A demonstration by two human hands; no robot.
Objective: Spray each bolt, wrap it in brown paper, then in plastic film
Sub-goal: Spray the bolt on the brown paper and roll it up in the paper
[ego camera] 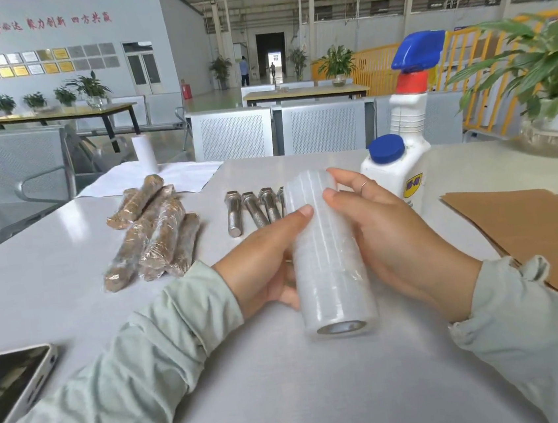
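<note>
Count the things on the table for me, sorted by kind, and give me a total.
Wrapped bolts: 5
Bare bolts: 4 showing, the last partly behind the roll
Plastic film roll, held in both hands: 1
Spray bottle: 1
Blue-capped bottle: 1
Brown paper stack: 1
Phone: 1
White paper roll: 1
Total: 15

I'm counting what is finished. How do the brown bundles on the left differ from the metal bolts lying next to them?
The brown bundles are covered in brown paper under shiny plastic film; the metal bolts are bare, with heads and threads showing. The bundles lie heaped, some across others; the bolts lie side by side in a row, the rightmost partly hidden behind the film roll held in both hands. Both groups lie on the grey table.
</note>
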